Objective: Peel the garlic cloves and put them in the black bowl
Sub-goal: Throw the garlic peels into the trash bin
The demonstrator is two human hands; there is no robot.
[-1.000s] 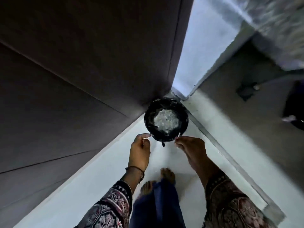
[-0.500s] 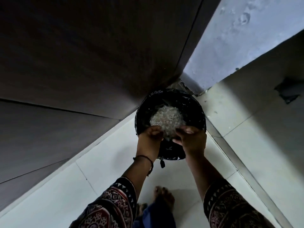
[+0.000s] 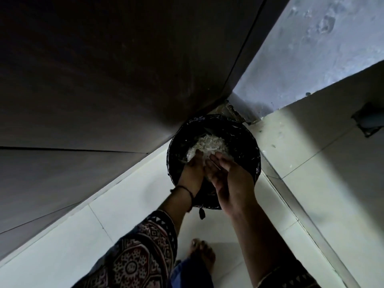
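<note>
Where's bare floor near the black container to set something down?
Pale floor tiles lie bare between the dark wooden panel and the left hand, and right of the round black container. Crowded: over the container, with the right hand there too, and around the bare foot.

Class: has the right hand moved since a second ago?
Yes: the right hand went forward, from outside the black bin to over its white peels.

A dark wooden panel (image 3: 124, 80) filled the upper left. To its right rose a pitted grey wall (image 3: 311, 48); below both spread a pale tiled floor (image 3: 62, 246). Well below the panel a bare foot (image 3: 202, 256) stood on the tiles, beside blue cloth (image 3: 187, 274).
</note>
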